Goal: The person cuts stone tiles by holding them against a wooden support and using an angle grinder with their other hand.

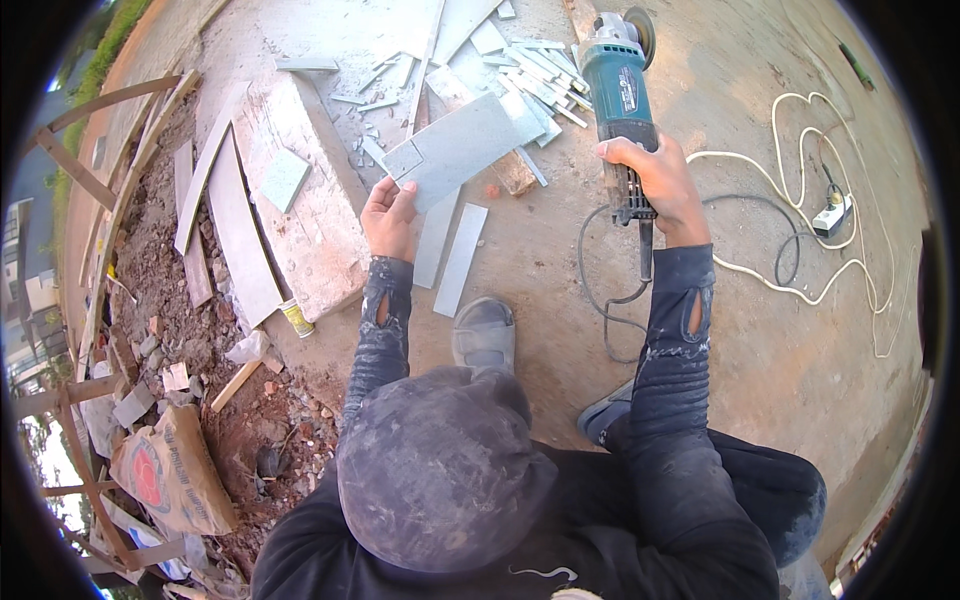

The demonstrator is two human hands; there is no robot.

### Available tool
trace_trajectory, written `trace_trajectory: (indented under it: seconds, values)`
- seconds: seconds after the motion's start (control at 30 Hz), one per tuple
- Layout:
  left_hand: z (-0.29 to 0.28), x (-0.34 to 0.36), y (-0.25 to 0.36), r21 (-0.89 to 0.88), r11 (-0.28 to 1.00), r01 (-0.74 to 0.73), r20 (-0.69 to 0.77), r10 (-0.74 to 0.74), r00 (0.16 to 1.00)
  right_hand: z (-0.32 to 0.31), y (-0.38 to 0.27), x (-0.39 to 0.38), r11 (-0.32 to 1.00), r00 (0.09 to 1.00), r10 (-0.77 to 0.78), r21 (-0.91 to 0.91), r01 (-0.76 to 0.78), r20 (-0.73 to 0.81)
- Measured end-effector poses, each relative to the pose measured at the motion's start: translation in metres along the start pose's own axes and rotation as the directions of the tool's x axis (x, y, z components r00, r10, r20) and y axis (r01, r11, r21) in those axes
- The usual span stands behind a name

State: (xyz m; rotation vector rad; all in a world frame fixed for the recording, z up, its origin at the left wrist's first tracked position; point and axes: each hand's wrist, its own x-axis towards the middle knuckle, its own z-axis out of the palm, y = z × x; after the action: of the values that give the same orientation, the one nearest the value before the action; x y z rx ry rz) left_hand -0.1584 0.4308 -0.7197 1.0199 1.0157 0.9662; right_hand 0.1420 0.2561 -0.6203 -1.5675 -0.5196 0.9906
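Note:
My left hand (389,217) pinches the near left corner of a flat grey tile (468,145), thumb on top. A small rectangle is marked out at that corner of the tile. My right hand (664,186) wraps round the rear body of a teal and black angle grinder (613,90). The grinder's round disc (641,36) points away from me at the far end, apart from the tile. Whether the disc spins, I cannot tell. Two long tile strips (462,260) lie on the ground just below the held tile.
Several cut tile strips (545,75) are scattered ahead. A dusty concrete block (310,215) stands at the left, bearing a small tile piece (285,180). A white extension cord (780,290) and socket block (832,214) lie right. Rubble, planks and a cement bag (175,475) line the left.

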Motion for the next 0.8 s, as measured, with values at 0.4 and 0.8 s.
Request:
trace_trajectory:
  seconds: [0.4, 0.8]
  values:
    - [0.012, -0.008, 0.079, 0.619, 0.766, -0.172, 0.023, 0.201, 0.979, -0.003, -0.016, -0.006, 0.998, 0.998, -0.033, 0.062, 0.030, 0.049]
    - [0.139, 0.047, 0.054, 0.853, 0.376, -0.363, 0.382, 0.025, 0.924, -0.017, -0.013, -0.005, 0.995, 0.998, -0.049, 0.086, 0.046, 0.029]
